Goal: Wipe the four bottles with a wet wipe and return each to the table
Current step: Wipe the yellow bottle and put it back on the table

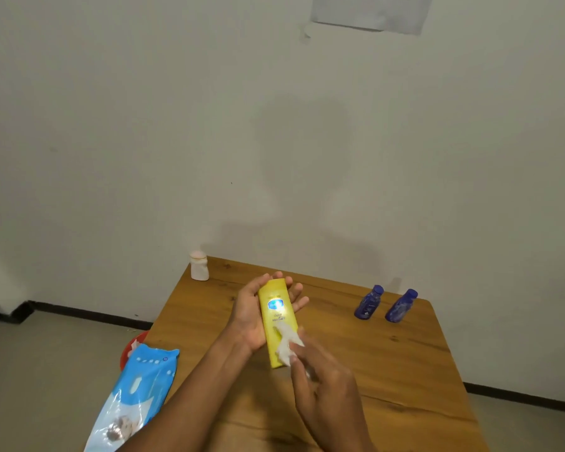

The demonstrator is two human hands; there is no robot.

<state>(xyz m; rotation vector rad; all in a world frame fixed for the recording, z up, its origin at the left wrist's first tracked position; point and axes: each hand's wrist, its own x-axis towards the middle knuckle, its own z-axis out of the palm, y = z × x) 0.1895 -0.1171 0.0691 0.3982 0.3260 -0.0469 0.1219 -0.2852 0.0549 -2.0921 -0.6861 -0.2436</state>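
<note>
A yellow bottle (276,318) lies lengthwise in my left hand (252,316), held above the wooden table (388,360), my fingers curled up round its far side. My right hand (323,380) pinches a crumpled white wet wipe (287,344) and presses it against the lower part of the bottle's label side. Two small blue bottles (368,302) (401,306) stand side by side at the table's back right. A small white bottle (199,265) stands at the back left corner.
A blue and white wet wipe pack (137,393) lies over the table's left edge. A red bin (134,347) sits on the floor under it. The wall runs right behind the table, with a paper sheet (371,11) taped high up.
</note>
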